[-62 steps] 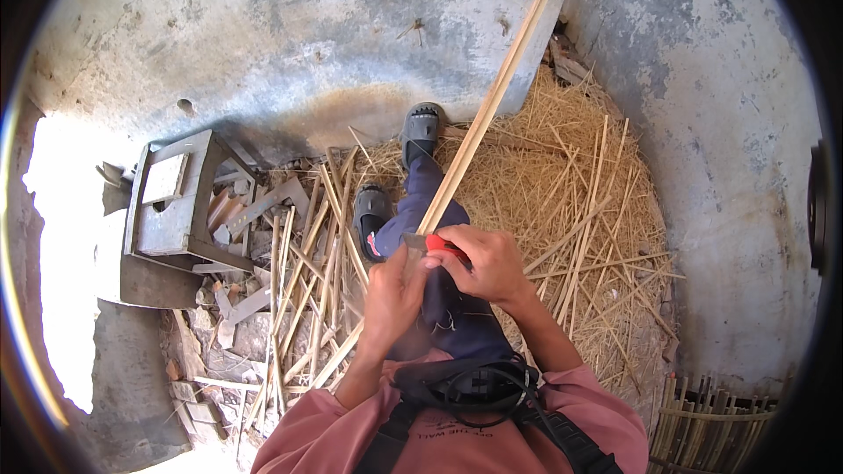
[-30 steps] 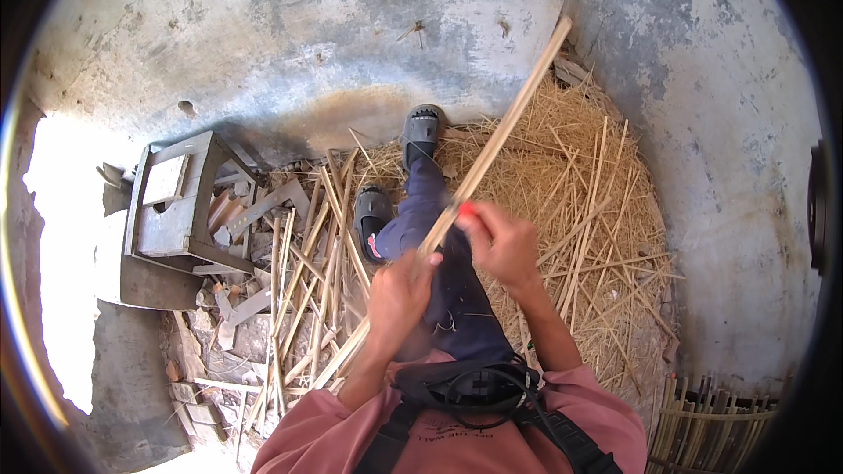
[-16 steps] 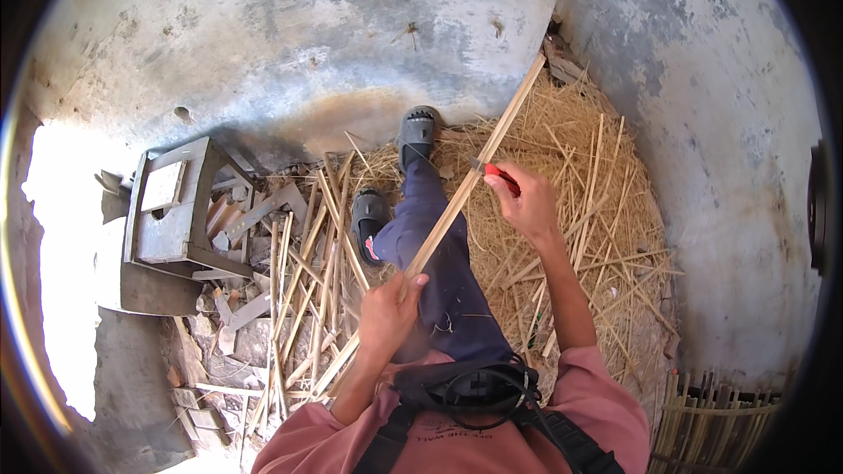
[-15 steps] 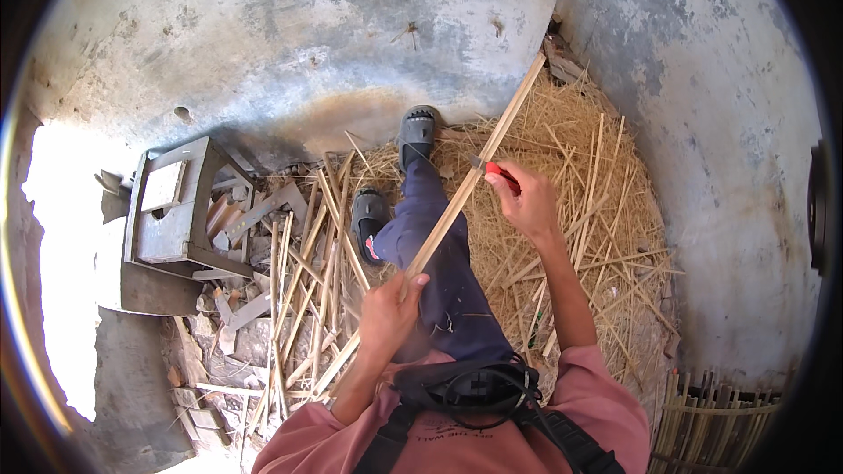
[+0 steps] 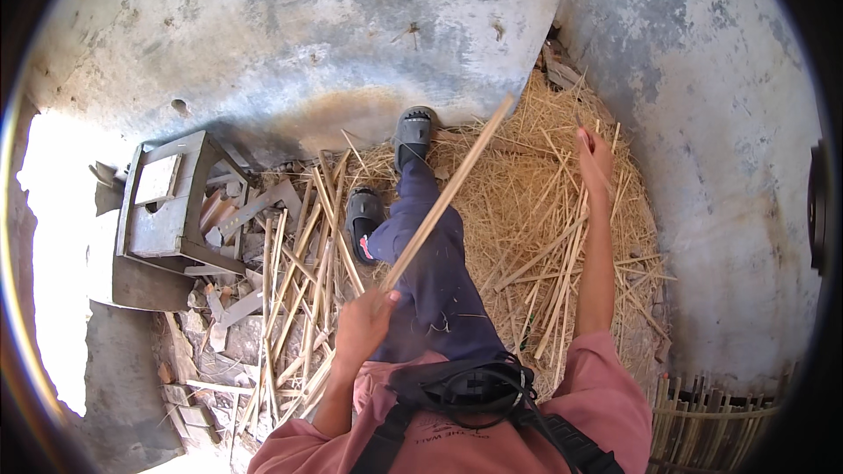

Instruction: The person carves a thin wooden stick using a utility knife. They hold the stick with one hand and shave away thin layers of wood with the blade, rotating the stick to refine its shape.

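"Right hand (image 5: 595, 160) has swung outward, off the pale wooden strip (image 5: 446, 196), since half a second ago. Fingers spread?"

"No, curled in, pinching the red-handled knife (image 5: 581, 132), which is mostly hidden, above the straw (image 5: 518, 211)."

"And the left hand (image 5: 362, 326)?"

"Wrapped around the strip, which slants up across the navy trousers (image 5: 457, 298), its far tip toward the wall (image 5: 351, 26)."

Your strip (image 5: 450, 190): pale yellow-tan. Your tool (image 5: 581, 133): red bit showing. Your shirt (image 5: 601, 369): dusty pink. Your trousers (image 5: 446, 276): navy. Your sandals (image 5: 414, 130): dark grey. Wall (image 5: 351, 17): blotched grey-white.
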Demonstrator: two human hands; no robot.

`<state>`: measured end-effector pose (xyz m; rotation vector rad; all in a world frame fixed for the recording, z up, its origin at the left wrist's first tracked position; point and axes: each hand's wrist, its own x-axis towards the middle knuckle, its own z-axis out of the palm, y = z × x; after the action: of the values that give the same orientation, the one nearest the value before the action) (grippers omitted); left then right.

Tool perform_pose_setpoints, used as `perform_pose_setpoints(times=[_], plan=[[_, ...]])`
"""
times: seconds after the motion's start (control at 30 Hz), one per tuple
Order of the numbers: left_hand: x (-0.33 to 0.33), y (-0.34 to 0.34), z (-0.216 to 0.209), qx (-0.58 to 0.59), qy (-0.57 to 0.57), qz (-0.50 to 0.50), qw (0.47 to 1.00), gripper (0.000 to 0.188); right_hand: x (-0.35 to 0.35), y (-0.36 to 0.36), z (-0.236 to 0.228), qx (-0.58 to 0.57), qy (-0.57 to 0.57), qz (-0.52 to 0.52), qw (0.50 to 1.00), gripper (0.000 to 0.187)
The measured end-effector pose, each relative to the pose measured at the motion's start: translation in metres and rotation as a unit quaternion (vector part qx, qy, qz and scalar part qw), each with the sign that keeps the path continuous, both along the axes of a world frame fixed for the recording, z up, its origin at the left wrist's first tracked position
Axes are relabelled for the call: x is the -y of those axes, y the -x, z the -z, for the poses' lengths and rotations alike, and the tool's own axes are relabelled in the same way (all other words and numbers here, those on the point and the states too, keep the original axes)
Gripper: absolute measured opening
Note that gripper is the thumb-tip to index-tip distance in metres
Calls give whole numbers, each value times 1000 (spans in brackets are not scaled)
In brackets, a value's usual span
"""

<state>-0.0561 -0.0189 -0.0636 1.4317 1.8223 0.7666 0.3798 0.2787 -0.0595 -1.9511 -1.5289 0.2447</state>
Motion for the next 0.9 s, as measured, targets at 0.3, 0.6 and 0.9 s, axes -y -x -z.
perform_pose_setpoints(times=[0.3,0.6,0.9], plan=[[-28,-2,-35,52,-11,-32,998,33,52,-29,71,157,176,28,971,44],[-52,-22,-42,119,-135,-8,984,25,98,99,-14,-297,-102,-201,928,32],[-58,-41,-59,128,-157,6,979,28,168,180,-49,-235,-59,-317,917,26]])
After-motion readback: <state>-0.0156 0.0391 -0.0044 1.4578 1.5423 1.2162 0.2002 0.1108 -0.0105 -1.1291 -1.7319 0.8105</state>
